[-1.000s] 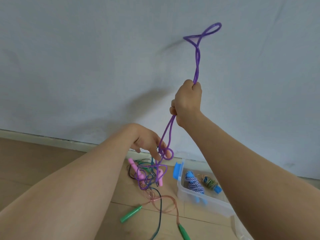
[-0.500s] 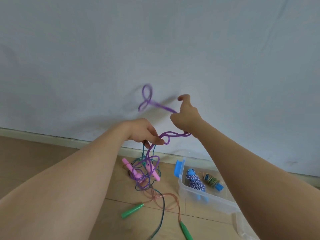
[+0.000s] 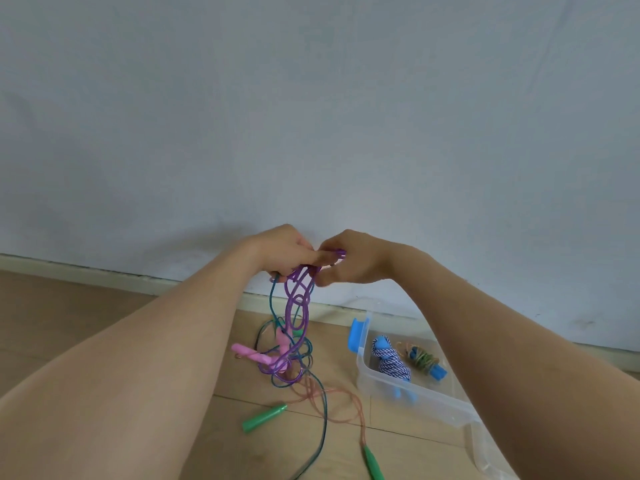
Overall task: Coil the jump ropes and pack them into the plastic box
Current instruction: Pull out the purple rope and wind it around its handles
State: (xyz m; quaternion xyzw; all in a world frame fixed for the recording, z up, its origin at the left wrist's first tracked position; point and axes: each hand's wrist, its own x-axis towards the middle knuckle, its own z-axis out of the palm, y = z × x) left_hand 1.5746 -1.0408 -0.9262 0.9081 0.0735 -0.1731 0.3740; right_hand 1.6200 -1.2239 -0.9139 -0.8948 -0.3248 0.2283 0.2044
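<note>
The left hand [image 3: 285,252] and right hand [image 3: 355,259] meet, both with fingers curled tight on the purple rope [image 3: 297,306]. It hangs below them to a tangle [image 3: 287,365] on the floor [image 3: 86,306]. The box [image 3: 433,405] sits below the right hand, by the wall [image 3: 311,116], apart from the tangle.

The purple rope [image 3: 297,308] is a thin plastic cord, glossy and a little see-through. The teal cord [image 3: 324,424] and the orange cord [image 3: 361,426] look the same. The pink handles [image 3: 247,354] and the green handle [image 3: 265,418] are smooth plastic with a dull shine. The plastic box [image 3: 433,401] is clear and glossy. The braided rope [image 3: 393,365] inside it is blue-and-white cloth. The floor [image 3: 69,306] looks like pale wood, smooth and matt, and the wall [image 3: 311,116] is matt.
</note>
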